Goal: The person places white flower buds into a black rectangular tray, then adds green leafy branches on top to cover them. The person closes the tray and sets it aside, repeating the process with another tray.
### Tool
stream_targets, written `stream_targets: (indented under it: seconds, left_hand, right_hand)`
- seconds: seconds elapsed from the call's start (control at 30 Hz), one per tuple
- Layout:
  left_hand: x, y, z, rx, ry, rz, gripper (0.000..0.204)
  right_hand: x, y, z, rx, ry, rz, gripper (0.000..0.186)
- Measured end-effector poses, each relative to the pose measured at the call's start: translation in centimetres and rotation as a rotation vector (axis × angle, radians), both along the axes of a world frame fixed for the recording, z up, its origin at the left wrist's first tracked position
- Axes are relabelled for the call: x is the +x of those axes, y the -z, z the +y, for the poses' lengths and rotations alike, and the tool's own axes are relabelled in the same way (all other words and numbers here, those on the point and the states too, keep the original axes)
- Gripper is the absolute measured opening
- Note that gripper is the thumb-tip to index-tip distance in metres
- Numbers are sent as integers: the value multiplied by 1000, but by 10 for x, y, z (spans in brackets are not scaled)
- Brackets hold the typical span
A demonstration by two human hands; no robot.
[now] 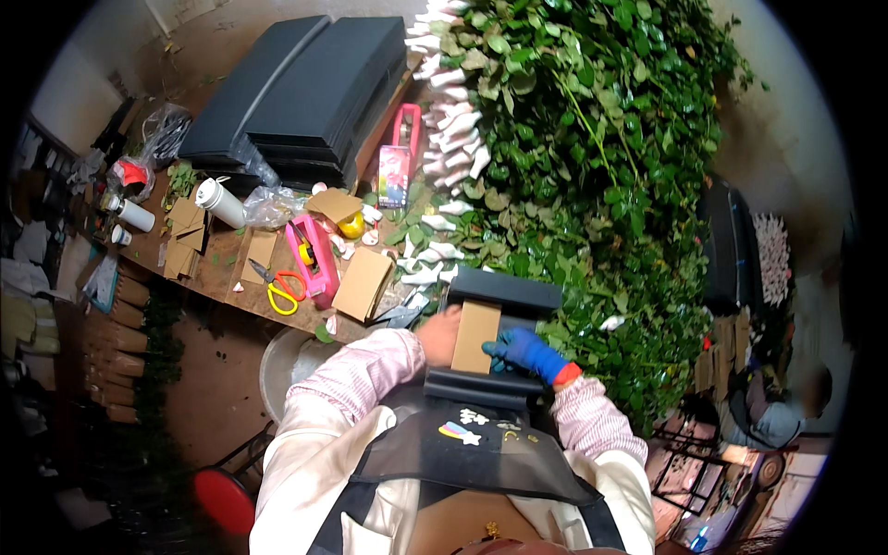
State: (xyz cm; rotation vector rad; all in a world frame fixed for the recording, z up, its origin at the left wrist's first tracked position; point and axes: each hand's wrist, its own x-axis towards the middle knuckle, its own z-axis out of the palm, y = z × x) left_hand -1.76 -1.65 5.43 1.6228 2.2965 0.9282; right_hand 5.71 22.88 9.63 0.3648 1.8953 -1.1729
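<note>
Between my hands is a flat rectangular piece of brown cardboard (477, 337), lying over a black sheet (507, 289) whose far and near parts stick out as dark bands. My bare left hand (439, 335) grips the cardboard's left edge, its fingertips partly hidden there. On the opposite edge, my right hand (524, 351) in a blue glove closes its fingers on the same piece. Close by on the left are a stack of brown cardboard pieces (363, 284) and some grey shears (402, 313). Leafy green stems (601, 176) with white-wrapped heads (455, 139) are piled beyond and to the right.
Scissors with red and yellow handles (282, 289), a pink tape dispenser (314, 264) and a white tumbler (219, 202) stand on the wooden table. Large black sheets (324, 88) are stacked at the back left. A red stool (222, 499) is at lower left; a person (775, 421) is far right.
</note>
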Motion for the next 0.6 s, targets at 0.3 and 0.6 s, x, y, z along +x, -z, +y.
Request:
stream_targets:
  seconds: [0.3,0.6]
  left_hand:
    - [-13,-6,-95,-114,-137,100,79]
    - [-19,-22,0,-109,191,174,84]
  right_hand:
    - [-3,-7,-17,64,-27,113,45]
    - [7,17,-24,496,-352,608,52]
